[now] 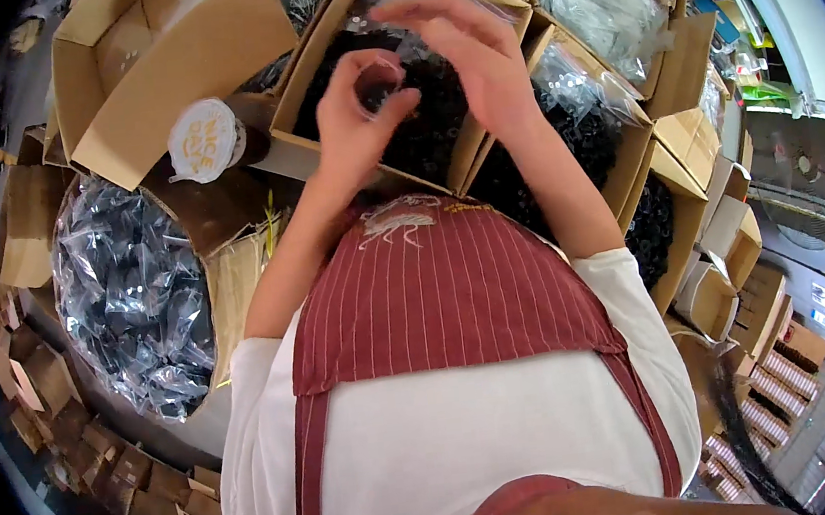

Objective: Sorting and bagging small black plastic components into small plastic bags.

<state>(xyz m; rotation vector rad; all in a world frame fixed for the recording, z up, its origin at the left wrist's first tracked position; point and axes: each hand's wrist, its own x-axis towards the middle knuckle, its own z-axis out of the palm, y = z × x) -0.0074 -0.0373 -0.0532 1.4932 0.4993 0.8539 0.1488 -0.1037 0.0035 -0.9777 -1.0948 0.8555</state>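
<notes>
My left hand (357, 107) is over a cardboard box (287, 120) of small black parts (421, 146). Its fingers and thumb curl round the mouth of a clear plastic bag (380, 78), which forms a round opening. To its right and slightly farther off, my right hand (477, 60) is arched over the same box, fingers reaching left and smeared by motion. Loose clear film shows behind those fingers; whether they hold any of it I cannot make out.
A lidded drink cup (205, 144) stands left of the box, beside an opened carton (177, 76). A large container at left holds several bagged dark items (140, 296). More boxes of black parts (580, 129) and clear bags (602, 1) are at right. A fan (807, 186) stands far right.
</notes>
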